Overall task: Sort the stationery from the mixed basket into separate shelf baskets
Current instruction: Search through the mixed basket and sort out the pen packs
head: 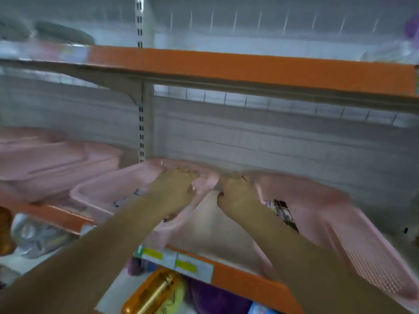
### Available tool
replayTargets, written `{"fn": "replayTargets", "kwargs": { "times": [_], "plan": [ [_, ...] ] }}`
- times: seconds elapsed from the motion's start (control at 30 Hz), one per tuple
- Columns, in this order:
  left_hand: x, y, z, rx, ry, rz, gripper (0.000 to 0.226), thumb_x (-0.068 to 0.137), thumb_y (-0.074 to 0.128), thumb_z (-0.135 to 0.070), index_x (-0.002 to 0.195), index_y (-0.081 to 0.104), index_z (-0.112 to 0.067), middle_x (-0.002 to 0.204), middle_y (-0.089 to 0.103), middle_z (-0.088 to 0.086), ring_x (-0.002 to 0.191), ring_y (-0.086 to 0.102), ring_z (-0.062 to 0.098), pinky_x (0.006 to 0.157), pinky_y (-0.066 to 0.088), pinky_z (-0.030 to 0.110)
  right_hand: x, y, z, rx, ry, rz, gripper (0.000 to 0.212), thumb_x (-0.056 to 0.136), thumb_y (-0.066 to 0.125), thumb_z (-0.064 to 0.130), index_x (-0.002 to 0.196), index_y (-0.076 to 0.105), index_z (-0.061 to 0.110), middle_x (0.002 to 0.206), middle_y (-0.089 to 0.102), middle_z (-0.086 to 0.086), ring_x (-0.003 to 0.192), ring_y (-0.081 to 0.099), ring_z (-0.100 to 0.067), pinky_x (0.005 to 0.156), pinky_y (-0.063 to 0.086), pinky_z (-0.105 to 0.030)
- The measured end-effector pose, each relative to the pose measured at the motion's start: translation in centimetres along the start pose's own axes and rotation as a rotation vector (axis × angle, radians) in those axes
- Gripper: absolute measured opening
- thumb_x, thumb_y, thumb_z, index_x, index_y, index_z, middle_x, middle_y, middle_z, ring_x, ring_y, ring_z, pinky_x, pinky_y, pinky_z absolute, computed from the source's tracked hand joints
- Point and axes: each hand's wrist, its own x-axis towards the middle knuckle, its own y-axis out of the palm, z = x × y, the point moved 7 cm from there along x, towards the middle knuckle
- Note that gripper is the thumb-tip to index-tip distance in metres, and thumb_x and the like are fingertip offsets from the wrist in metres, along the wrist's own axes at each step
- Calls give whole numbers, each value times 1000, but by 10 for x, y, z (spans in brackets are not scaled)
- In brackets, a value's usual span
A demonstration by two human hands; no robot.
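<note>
1. The middle basket and the right basket stand side by side on the shelf, their near corners at its orange front edge. More pink baskets lie to the far left.
2. Both baskets look like thin pink moulded plastic with perforated walls. I judge them light, a little flexible and smooth enough to slide on the shelf. The rolled rim is the sound place to take hold, as the wall would bow.
3. The left hand lies on the far right corner of the middle basket, its fingers bent down over the rim, apparently gripping it.
4. The right hand is in the gap between the two baskets, beside the right basket's far left corner. Its fingers look curled, but I cannot tell whether they hold the rim or anything else.
5. Some stationery shows inside the right basket as dark and coloured shapes. They are probably small, loose and light, but the kinds cannot be told.
6. Motion blur smears the whole view. The price labels are unreadable, and the orange case on the shelf below is partly cut off.
</note>
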Motion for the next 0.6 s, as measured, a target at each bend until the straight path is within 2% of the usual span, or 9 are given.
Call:
{"fn": "replayTargets", "kwargs": {
  "times": [0.13, 0.23, 0.3, 0.37, 0.47, 0.53, 0.6],
  "plan": [
    [-65, -35, 102, -66, -88, -30, 51, 94, 45, -18, 143, 31, -23, 148, 36, 3, 134, 35, 18, 105, 25, 23, 2, 16, 112, 106, -113, -10, 48, 88, 52, 20, 134, 41, 15, 135, 41, -13, 125, 38, -31, 101, 37, -36],
    [-116, -64, 183, -98, -207, -21, 50, 93, 49, -16, 141, 36, -20, 148, 36, 2, 133, 35, 18, 104, 22, 22, 6, 28, 193, 180, -219, 17, 48, 87, 53, 20, 133, 43, 12, 138, 41, -13, 125, 38, -33, 103, 36, -36],
    [-147, -80, 232, -125, -277, -3, 49, 91, 53, -16, 138, 41, -20, 145, 40, 2, 132, 38, 20, 106, 26, 27, 12, 35, 244, 238, -290, 53, 38, 86, 54, 23, 122, 51, 12, 130, 49, -14, 121, 44, -33, 99, 39, -37],
    [-172, -95, 273, -156, -321, 1, 49, 90, 54, -14, 137, 44, -20, 144, 42, 2, 131, 40, 20, 105, 30, 28, 19, 40, 290, 284, -322, 109, 28, 86, 54, 18, 114, 53, 15, 126, 51, -14, 118, 48, -33, 94, 43, -36],
    [-194, -119, 323, -155, -375, -38, 48, 90, 55, -13, 136, 45, -22, 142, 44, 1, 127, 44, 20, 102, 34, 30, 37, 41, 351, 319, -353, 130, 42, 86, 54, 13, 128, 49, 11, 133, 48, -13, 119, 49, -30, 94, 44, -33],
    [-194, -126, 353, -180, -398, -96, 47, 91, 55, -12, 136, 45, -21, 140, 47, 2, 124, 47, 21, 94, 38, 27, 49, 42, 385, 294, -397, 107, 39, 85, 54, 14, 124, 53, 14, 130, 53, -11, 114, 51, -28, 88, 45, -30],
    [-191, -125, 371, -184, -411, -118, 47, 91, 55, -12, 136, 45, -20, 137, 49, 3, 121, 50, 21, 89, 39, 25, 62, 45, 412, 243, -442, 84, 43, 85, 53, 17, 128, 50, 17, 134, 50, -8, 118, 49, -27, 91, 44, -31]
  ]
}}
